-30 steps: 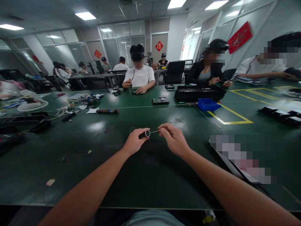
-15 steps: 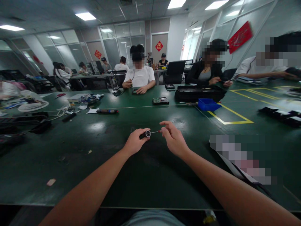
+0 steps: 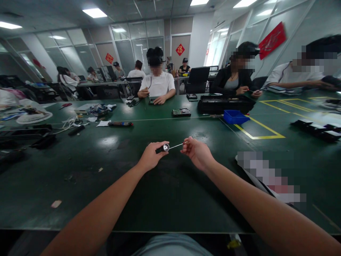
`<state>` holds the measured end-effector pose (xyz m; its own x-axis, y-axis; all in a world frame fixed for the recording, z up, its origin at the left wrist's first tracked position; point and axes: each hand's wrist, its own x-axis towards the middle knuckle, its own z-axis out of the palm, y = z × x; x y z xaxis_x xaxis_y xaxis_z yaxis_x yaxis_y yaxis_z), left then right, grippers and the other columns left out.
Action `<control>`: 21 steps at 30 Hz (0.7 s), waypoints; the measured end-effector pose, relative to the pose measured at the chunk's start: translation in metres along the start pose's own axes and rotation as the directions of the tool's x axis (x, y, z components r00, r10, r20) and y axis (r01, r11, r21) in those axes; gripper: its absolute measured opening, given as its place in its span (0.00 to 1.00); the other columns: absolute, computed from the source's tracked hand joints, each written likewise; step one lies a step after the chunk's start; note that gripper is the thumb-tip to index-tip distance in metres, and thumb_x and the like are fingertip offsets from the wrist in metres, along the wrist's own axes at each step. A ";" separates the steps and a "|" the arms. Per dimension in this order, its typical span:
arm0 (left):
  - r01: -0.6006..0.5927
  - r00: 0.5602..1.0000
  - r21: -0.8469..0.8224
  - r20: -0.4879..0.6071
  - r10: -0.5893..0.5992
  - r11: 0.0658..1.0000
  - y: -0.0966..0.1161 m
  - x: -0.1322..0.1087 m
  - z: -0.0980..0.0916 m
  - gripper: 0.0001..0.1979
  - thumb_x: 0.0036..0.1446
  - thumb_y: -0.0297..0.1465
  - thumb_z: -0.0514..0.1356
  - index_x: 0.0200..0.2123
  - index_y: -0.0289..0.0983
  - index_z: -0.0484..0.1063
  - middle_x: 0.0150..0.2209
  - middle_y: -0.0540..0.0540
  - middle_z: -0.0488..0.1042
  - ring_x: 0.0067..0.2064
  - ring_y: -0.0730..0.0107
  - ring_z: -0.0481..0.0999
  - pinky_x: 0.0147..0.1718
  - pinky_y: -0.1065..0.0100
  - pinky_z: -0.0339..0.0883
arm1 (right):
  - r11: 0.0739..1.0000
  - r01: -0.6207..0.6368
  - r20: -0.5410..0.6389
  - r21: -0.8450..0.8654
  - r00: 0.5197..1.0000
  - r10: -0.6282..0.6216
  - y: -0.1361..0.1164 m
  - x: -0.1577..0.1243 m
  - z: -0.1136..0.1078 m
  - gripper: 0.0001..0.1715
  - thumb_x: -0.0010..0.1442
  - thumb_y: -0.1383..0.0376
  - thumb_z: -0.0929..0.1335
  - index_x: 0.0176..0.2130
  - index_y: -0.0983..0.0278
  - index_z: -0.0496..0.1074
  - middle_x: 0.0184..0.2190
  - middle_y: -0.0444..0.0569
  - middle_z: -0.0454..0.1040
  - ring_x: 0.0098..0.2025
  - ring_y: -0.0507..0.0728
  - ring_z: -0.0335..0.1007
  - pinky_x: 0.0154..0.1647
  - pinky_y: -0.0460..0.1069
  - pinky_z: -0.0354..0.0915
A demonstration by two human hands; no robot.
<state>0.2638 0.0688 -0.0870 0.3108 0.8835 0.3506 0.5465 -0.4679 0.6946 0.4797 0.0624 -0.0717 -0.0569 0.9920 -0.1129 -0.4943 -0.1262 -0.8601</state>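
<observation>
My left hand [image 3: 149, 157] is closed around a short black cylinder [image 3: 165, 147] whose silver-rimmed round end is turned toward me. Dark spots show inside that end, too small to make out. With closed fingers, my right hand [image 3: 199, 153] grips a thin screwdriver [image 3: 176, 145] by its reddish handle. The metal shaft points left and slants slightly down, its tip at the rim of the cylinder's end. Whether the tip sits in a screw cannot be told. Both hands are held above the green table [image 3: 160, 199], and much of the cylinder is hidden by my left fingers.
Ahead lie a circuit-board drive [image 3: 181, 112], a blue bin [image 3: 236, 117] and a long black housing [image 3: 226, 105]. A dark pen-like tool [image 3: 121, 124], cables and scraps are at left. A blurred flat item [image 3: 266, 177] lies at right. Several people sit around the table.
My right fingers, partly stretched before, have curled around the screwdriver handle, and that hand has turned. The shaft now slants more, with its handle end higher. My left hand still holds the cylinder.
</observation>
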 end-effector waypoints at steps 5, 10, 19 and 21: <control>0.016 1.000 0.078 0.019 -0.018 0.997 0.000 0.000 0.000 0.21 0.58 0.31 0.65 0.55 0.47 0.73 0.50 0.47 0.77 0.52 0.58 0.73 0.56 0.52 0.60 | 0.974 0.196 -0.054 -0.117 0.978 -0.203 0.002 0.001 -0.002 0.13 0.58 0.55 0.71 0.32 0.62 0.72 0.26 0.44 0.71 0.28 0.52 0.68 0.32 0.50 0.69; 0.002 1.000 0.111 0.015 -0.004 0.994 0.003 0.000 0.000 0.20 0.58 0.31 0.65 0.55 0.46 0.74 0.50 0.46 0.77 0.51 0.58 0.73 0.57 0.52 0.60 | 0.881 0.355 0.001 -0.314 0.928 -0.373 0.004 -0.002 -0.002 0.15 0.59 0.51 0.69 0.36 0.61 0.71 0.30 0.45 0.73 0.32 0.54 0.71 0.36 0.52 0.70; -0.008 1.000 0.121 0.023 0.005 0.993 0.005 -0.001 0.000 0.21 0.58 0.31 0.65 0.55 0.46 0.74 0.52 0.47 0.77 0.53 0.58 0.73 0.59 0.51 0.58 | 0.735 0.460 0.116 -0.498 0.876 -0.469 0.004 -0.007 -0.001 0.15 0.65 0.52 0.64 0.39 0.61 0.70 0.32 0.47 0.74 0.33 0.55 0.72 0.38 0.54 0.69; -0.016 1.000 0.128 0.029 0.012 0.992 0.004 -0.001 0.000 0.21 0.58 0.31 0.65 0.55 0.46 0.73 0.52 0.47 0.77 0.53 0.58 0.72 0.60 0.50 0.57 | 0.700 0.469 0.138 -0.538 0.869 -0.476 0.004 -0.009 0.000 0.15 0.66 0.53 0.63 0.40 0.61 0.70 0.32 0.47 0.75 0.33 0.56 0.72 0.38 0.54 0.69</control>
<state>0.2658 0.0658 -0.0849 0.3397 0.8767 0.3406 0.6365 -0.4809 0.6030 0.4785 0.0533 -0.0738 0.0665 0.9227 0.3798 0.0942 0.3732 -0.9230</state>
